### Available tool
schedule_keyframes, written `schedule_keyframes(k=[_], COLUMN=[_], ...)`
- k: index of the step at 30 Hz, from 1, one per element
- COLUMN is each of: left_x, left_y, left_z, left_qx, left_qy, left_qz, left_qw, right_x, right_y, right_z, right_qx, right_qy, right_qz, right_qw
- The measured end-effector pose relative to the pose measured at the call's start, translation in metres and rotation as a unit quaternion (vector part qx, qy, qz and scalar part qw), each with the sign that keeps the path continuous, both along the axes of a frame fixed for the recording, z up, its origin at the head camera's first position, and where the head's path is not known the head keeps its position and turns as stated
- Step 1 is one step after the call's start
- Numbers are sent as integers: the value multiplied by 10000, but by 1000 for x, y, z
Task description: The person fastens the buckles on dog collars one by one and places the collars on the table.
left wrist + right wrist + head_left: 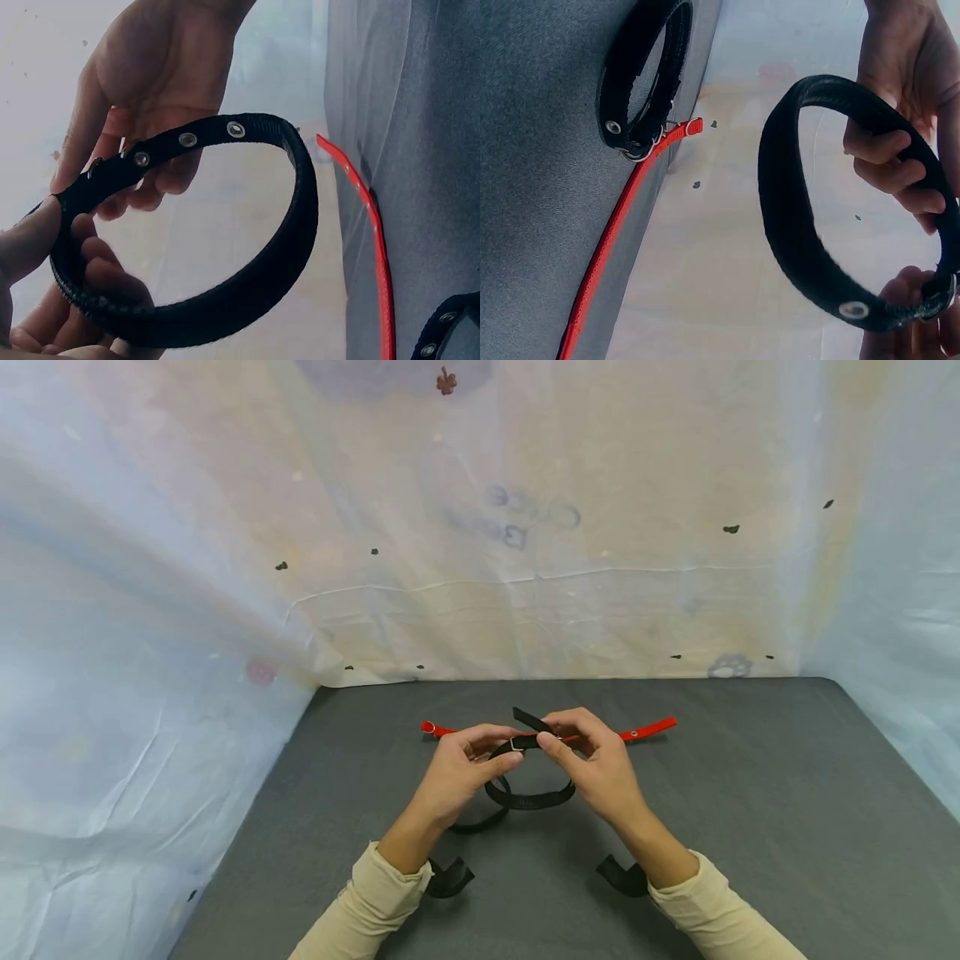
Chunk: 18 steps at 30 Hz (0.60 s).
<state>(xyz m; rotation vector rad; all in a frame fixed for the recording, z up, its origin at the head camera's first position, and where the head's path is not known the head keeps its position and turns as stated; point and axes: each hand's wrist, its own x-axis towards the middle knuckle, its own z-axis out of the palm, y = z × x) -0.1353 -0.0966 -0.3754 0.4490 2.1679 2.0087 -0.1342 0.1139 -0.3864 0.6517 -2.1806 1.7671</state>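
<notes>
A black strap with metal eyelets (531,801) is bent into a loop between both hands, above the table. The left hand (457,772) pinches it beside the metal buckle (517,743). The right hand (600,768) pinches the strap just right of the buckle, and the strap's free end (527,719) sticks up past its fingers. In the left wrist view the loop (300,217) shows a row of eyelets; in the right wrist view one eyelet shows on the loop (780,180).
A red strap (651,728) lies across the table behind the hands. Another black looped strap (619,90) lies on the grey table (787,793), near the left hand. Black bands (452,878) show by the wrists. Patterned sheeting (600,610) hangs behind and at both sides.
</notes>
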Motion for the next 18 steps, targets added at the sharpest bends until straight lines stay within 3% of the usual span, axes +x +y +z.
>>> schedule_keyframes(k=[18], left_x=[4], left_y=[7], left_z=[-2], left_qx=[-284], left_qy=[242], left_qz=[200], left_qw=[9991], right_x=[0], right_y=[3], right_z=[0], right_qx=[-105], right_qy=[248], right_qz=[76], right_qw=[9996])
